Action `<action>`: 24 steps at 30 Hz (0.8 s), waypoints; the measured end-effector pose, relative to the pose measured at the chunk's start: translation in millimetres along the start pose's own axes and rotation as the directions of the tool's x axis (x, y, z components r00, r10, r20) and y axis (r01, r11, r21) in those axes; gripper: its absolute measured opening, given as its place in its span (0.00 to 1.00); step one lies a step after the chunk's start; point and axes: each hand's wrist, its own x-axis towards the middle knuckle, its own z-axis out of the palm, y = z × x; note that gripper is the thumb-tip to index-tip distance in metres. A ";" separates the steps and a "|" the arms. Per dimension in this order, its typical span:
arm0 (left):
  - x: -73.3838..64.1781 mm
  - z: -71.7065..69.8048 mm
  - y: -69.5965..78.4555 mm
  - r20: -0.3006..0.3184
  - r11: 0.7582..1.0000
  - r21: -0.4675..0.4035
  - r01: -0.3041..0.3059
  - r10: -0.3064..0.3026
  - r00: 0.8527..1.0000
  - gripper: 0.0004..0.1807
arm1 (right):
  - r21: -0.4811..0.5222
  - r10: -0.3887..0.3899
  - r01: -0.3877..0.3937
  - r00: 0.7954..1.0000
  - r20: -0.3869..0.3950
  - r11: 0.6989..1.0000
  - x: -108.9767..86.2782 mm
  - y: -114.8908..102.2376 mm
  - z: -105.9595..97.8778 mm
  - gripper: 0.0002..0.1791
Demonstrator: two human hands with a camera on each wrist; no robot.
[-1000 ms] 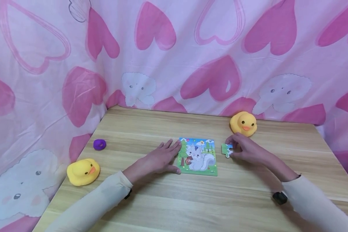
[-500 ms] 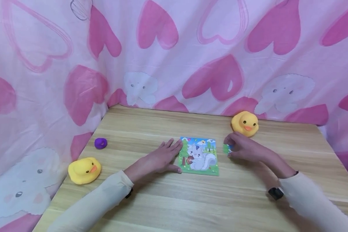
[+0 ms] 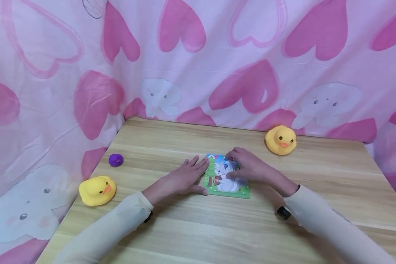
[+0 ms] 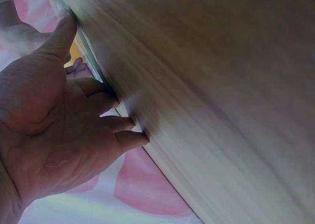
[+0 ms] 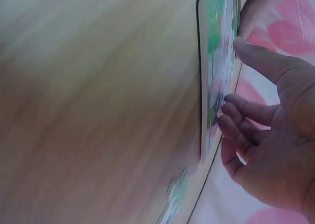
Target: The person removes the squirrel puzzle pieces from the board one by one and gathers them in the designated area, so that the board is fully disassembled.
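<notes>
A square jigsaw puzzle with a white squirrel picture lies flat on the table. At its left edge rests my left hand, palm down, fingers outstretched, with fingertips and thumb at the border. My right hand reaches over the puzzle's upper right part and hides some of the picture. Its thumb and fingers stand apart, with tips right at the puzzle surface in the right wrist view. A blurred green-and-white puzzle piece lies on the table beside the puzzle there; the head view does not show it.
A yellow rubber duck sits at the back right of the wooden table. Another yellow duck and a small purple duck-like toy are along the left edge. A pink heart-patterned cloth hangs behind.
My right hand has moved left from the loose puzzle piece to over the puzzle. The left hand stays at the puzzle's left edge. The head view has shifted slightly.
</notes>
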 end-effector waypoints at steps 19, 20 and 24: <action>0.7 0.3 2.6 0.012 1.000 0.010 0.005 -0.005 1.000 0.59 | 0.000 0.114 -0.114 0.994 0.005 0.994 10.1 -13.1 4.4 0.41; 0.6 0.5 2.6 0.012 1.000 0.011 0.007 -0.007 1.000 0.59 | 0.011 0.112 -0.112 0.994 0.005 0.994 10.2 -12.7 4.9 0.41; 0.3 0.3 1.9 0.004 1.000 0.023 0.012 -0.012 1.000 0.60 | 0.050 0.077 -0.076 0.997 -0.018 0.996 10.1 -11.4 5.6 0.42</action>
